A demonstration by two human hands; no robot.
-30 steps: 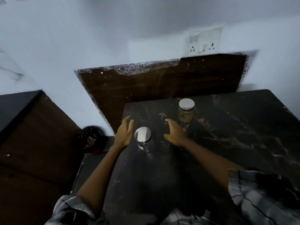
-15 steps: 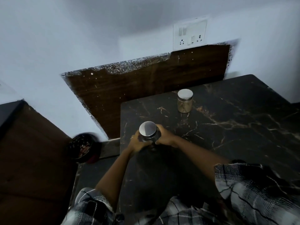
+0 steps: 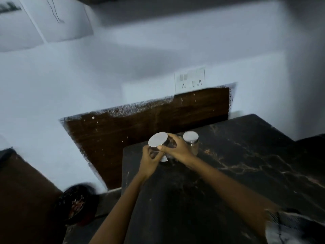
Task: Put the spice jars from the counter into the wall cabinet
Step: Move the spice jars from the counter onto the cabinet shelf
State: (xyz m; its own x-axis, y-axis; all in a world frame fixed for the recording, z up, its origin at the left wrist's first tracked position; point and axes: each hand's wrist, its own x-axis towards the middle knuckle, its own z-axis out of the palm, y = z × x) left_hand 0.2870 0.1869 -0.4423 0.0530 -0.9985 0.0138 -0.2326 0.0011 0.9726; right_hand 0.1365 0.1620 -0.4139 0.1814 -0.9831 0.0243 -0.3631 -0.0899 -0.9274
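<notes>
At the far left of the scene, well to the left of the held jar, a dark bowl (image 3: 75, 203) sits low beside the counter (image 3: 246, 173); its contents are too blurred to name. Your left hand (image 3: 149, 160) wraps the near side of the held jar (image 3: 161, 147), fingers curled around its glass body, and your right hand (image 3: 175, 148) closes over the far side with the thumb pressed just under the metal lid (image 3: 157, 139). Both hands are clamped on the one jar, which appears raised clear of the counter's left edge, in front of the brown wall panel (image 3: 140, 124). Its long axis runs lid to base and leans, the lid tipped up and toward the left, the base toward the counter. Judged from its look, it is rigid glass, smooth and breakable, light enough for one hand; hold the body rather than the lid, which may turn loose. Just to the right of the held jar, partly hidden by your right hand, a second jar (image 3: 191, 142) stands upright on the counter, lid up, not yet taken. The cabinet cannot be made out for certain.
</notes>
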